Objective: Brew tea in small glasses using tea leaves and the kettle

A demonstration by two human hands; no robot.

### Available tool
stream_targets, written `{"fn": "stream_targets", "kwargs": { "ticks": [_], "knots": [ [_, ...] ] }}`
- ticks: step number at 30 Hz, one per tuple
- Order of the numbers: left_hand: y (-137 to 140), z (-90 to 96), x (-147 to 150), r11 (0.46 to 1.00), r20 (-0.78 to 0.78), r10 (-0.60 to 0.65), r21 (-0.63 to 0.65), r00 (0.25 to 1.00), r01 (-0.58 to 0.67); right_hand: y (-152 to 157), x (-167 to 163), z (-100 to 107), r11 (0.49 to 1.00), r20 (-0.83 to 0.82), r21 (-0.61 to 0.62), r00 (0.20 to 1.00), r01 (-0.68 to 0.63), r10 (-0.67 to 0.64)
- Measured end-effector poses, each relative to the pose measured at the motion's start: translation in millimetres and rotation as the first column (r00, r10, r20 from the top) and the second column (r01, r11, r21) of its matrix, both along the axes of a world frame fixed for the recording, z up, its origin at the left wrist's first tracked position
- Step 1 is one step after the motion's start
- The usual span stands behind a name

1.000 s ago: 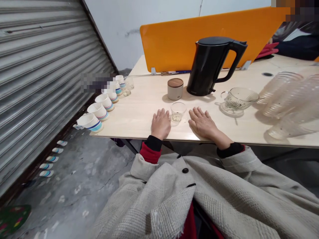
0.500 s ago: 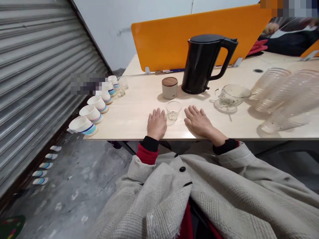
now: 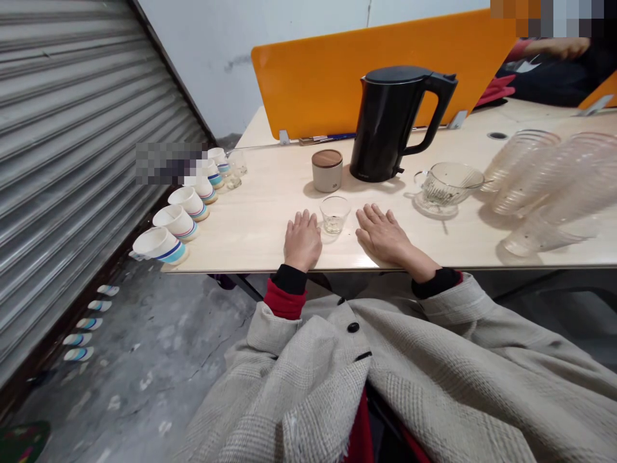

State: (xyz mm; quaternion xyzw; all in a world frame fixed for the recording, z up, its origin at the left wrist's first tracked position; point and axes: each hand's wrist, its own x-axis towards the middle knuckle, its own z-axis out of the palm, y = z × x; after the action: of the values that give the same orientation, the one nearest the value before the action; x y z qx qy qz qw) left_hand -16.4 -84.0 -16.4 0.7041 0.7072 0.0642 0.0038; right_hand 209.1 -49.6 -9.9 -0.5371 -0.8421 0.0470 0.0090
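Observation:
My left hand (image 3: 303,242) lies flat, palm down, on the pale wooden table (image 3: 241,244), holding nothing. My right hand (image 3: 384,235) rests the same way farther right, its fingers stretched out. Between them stands a small clear cup (image 3: 335,216) with a little something at its bottom; neither hand grips it. Behind the cup is a beige canister (image 3: 327,172) with a wooden lid. A black electric kettle (image 3: 393,125) stands upright beyond, its handle to the right. Right of my right hand sits a ribbed glass cup with a handle (image 3: 446,186).
Several stacks of clear plastic cups (image 3: 544,177) lie at the right. Striped paper cups (image 3: 174,222) line the table's left edge, with small clear cups (image 3: 237,168) behind. An orange divider (image 3: 308,83) stands at the back. Another person's hand (image 3: 569,48) shows at top right.
My hands and the things on the table stay where they were; the view has shifted very slightly. The other person's arm at top right has moved.

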Motion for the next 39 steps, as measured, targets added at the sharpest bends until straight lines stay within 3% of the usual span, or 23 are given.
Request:
{"fn": "stream_targets", "kwargs": {
  "ticks": [19,39],
  "knots": [
    [1,-5.2,-2,1.000,0.004,-0.003,0.020,1.000,0.003,1,0,-3,1.000,0.015,0.010,1.000,0.012,-0.013],
    [-2,1.3,0,1.000,0.030,-0.011,0.014,0.999,0.010,3,2,-9,0.999,-0.036,0.042,0.999,0.005,-0.003]
  ]
}}
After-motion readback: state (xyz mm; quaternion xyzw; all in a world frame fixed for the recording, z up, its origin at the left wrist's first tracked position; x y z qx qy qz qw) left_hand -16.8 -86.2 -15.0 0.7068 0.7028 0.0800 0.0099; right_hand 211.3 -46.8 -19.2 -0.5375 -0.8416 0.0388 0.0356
